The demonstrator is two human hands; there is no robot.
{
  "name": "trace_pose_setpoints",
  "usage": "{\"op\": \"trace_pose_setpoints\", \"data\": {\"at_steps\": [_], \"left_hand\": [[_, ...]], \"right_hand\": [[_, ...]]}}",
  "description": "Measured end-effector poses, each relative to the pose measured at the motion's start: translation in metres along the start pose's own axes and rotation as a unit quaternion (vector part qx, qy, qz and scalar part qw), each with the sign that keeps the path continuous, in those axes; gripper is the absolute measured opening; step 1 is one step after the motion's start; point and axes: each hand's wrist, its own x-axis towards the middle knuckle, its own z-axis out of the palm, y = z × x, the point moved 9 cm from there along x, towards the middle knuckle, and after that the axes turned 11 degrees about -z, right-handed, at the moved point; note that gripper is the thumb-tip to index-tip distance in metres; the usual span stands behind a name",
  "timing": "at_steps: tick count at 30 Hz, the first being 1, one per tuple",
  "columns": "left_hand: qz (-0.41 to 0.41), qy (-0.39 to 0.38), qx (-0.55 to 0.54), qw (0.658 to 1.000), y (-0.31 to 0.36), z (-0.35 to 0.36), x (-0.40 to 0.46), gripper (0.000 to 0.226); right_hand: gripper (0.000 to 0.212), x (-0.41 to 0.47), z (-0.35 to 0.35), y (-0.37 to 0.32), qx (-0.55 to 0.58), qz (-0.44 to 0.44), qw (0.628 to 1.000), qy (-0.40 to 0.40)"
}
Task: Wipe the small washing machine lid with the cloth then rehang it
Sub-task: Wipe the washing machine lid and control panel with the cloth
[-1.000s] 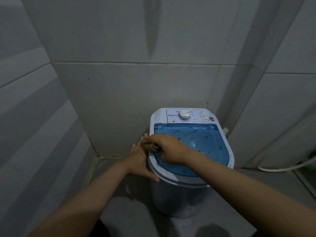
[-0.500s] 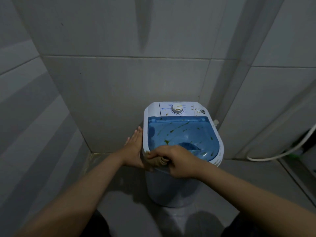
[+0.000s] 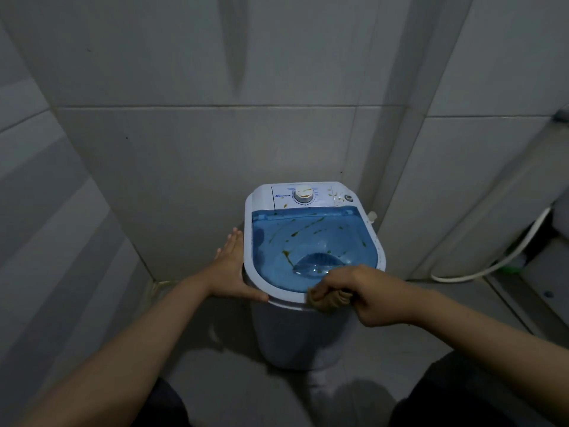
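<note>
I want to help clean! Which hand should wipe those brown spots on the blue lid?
Right hand: it already grips the cloth at the lid front edge. Left hand lies flat against the washer's side.

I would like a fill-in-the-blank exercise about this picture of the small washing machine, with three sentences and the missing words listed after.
1. The right hand presses a bunched cloth against the ____ edge of the washing machine.
2. The left hand rests flat on the machine's ____ side.
3. The see-through lid, streaked with brownish stains, is ____ in colour.

Missing words: front; left; blue
</note>
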Motion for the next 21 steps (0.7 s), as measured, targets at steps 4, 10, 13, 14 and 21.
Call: {"op": "trace_pose_setpoints", "data": {"at_steps": [4, 10, 13, 14, 21], "left_hand": [[0.007, 0.005, -0.031, 0.999, 0.008, -0.003, -0.006, 0.150], [0.006, 0.007, -0.012, 1.000, 0.014, 0.000, -0.009, 0.149], [0.000, 0.015, 0.002, 1.000, 0.016, -0.002, -0.012, 0.152], [-0.001, 0.018, 0.008, 1.000, 0.016, -0.003, -0.011, 0.152], [0.003, 0.025, 0.027, 0.999, 0.020, -0.006, -0.009, 0.149]], "right_hand": [[0.060, -0.018, -0.011, 0.009, -0.009, 0.013, 1.000, -0.017], [0.060, -0.022, -0.062, 0.037, 0.033, 0.092, 0.994, 0.053], [0.056, -0.009, -0.100, 0.072, -0.010, 0.131, 0.979, 0.154], [0.053, -0.002, -0.108, 0.087, -0.038, 0.140, 0.975, 0.171], [0.048, 0.041, -0.133, 0.163, -0.118, 0.239, 0.938, 0.219]]}}
